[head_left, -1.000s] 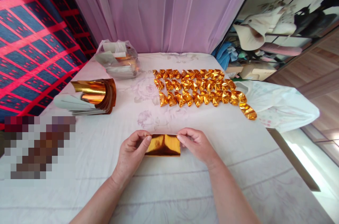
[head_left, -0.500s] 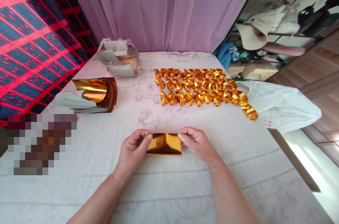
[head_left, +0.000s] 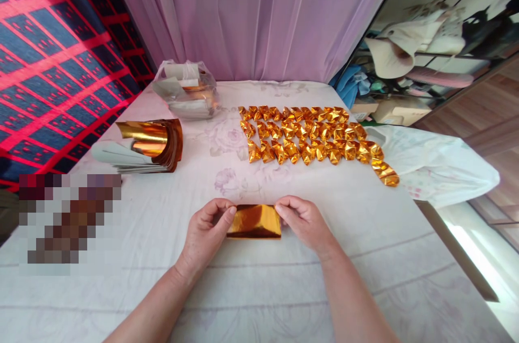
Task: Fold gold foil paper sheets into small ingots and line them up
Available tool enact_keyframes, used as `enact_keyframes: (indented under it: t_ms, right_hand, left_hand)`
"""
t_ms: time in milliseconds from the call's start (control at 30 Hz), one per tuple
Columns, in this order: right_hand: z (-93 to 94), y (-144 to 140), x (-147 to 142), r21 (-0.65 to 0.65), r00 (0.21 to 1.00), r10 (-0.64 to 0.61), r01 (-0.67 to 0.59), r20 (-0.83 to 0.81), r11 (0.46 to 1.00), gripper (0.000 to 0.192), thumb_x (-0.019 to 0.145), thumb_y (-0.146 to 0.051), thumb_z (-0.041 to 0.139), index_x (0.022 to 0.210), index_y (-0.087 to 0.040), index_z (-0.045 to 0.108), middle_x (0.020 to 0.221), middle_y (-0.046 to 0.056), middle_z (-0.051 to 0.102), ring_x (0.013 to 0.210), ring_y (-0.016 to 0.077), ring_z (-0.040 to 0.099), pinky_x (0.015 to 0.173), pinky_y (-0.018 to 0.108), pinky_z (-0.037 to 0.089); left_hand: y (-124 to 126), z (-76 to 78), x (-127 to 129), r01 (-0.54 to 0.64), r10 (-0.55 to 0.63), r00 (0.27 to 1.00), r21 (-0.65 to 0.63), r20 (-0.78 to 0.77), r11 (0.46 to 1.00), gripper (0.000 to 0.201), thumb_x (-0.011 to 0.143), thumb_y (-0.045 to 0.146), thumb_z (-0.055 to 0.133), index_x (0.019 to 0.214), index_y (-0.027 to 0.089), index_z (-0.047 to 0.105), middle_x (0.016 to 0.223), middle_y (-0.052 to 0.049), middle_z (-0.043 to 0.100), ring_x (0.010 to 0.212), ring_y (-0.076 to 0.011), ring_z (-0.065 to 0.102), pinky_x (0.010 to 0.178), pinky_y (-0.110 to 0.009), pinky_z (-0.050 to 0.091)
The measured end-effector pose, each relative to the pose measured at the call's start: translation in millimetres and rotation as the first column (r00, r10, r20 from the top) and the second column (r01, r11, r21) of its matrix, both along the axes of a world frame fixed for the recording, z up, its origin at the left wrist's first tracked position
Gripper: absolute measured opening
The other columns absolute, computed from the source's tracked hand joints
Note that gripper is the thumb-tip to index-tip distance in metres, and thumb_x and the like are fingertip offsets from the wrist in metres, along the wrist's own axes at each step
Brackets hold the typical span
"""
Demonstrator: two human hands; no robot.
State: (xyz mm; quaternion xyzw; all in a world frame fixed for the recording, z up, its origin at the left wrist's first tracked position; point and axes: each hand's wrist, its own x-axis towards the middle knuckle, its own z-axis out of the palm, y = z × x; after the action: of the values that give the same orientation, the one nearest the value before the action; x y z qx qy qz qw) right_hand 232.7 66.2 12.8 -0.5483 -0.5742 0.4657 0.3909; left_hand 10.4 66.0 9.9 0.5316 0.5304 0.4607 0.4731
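On the white cloth (head_left: 162, 235), a stack of gold foil sheets (head_left: 148, 145) lies far left, a clear plastic bag (head_left: 187, 88) behind it. Rows of folded gold ingots (head_left: 312, 134) spread far right. Near centre, the left hand (head_left: 203, 237) and right hand (head_left: 306, 224) pinch the ends of a shiny, rectangular folded gold foil sheet (head_left: 254, 222) lying flat.

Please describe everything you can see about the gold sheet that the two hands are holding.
The gold foil sheet is a shiny, mirror-like rectangle, wider than tall, seemingly folded flat. It lies low on the white cloth-covered table, in front of the person. The left hand pinches its left end and the right hand pinches its right end, fingers at the top corners. Nothing else touches it.
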Motion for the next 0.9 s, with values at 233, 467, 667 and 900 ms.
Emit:
enact_keyframes:
  t_ms: [233,467,667,900]
  right_hand:
    - [-1.8,0,-9,0.288,0.948,-0.16,0.078,0.274,0.955,0.021,0.085,-0.029,0.052,0.069,-0.021,0.063,0.065,0.0,0.066,0.06,0.0133,0.06,0.059,0.022,0.044]
    - [-7.7,1,-13,0.376,0.848,-0.25,0.065,0.467,0.924,0.021,0.085,-0.025,0.051,0.069,-0.022,0.063,0.066,0.0,0.067,0.061,0.0129,0.061,0.061,0.023,0.041]
    - [-10.4,2,-15,0.385,0.807,-0.289,0.083,0.515,0.919,0.018,0.083,-0.024,0.054,0.067,-0.022,0.061,0.064,-0.001,0.064,0.059,0.0125,0.058,0.06,0.022,0.039]
    - [-13.2,1,-17,0.373,0.794,-0.284,0.078,0.538,0.924,0.018,0.083,-0.024,0.056,0.066,-0.022,0.06,0.063,-0.002,0.063,0.058,0.012,0.057,0.059,0.022,0.038]
  left_hand:
    - [0,-9.4,-3,-0.041,0.073,0.959,0.122,-0.274,0.992,0.019,0.083,0.038,0.062,0.082,0.02,0.066,0.069,0.001,0.062,0.061,-0.0122,0.054,0.058,-0.023,0.044]
    - [6,-7.0,-9,0.108,0.091,0.798,0.29,-0.595,0.951,0.018,0.085,0.035,0.059,0.076,0.023,0.069,0.071,0.0,0.068,0.073,-0.0191,0.061,0.079,-0.036,0.045]
    - [6,-4.6,-9,0.162,0.076,0.704,0.264,-0.706,0.951,0.015,0.086,0.032,0.058,0.084,0.025,0.071,0.077,0.0,0.071,0.08,-0.0215,0.062,0.084,-0.04,0.041]
    - [7,-3.5,-8,0.186,0.066,0.664,0.251,-0.745,0.95,0.016,0.085,0.026,0.061,0.098,0.025,0.07,0.078,0.001,0.071,0.082,-0.0219,0.063,0.086,-0.042,0.041]
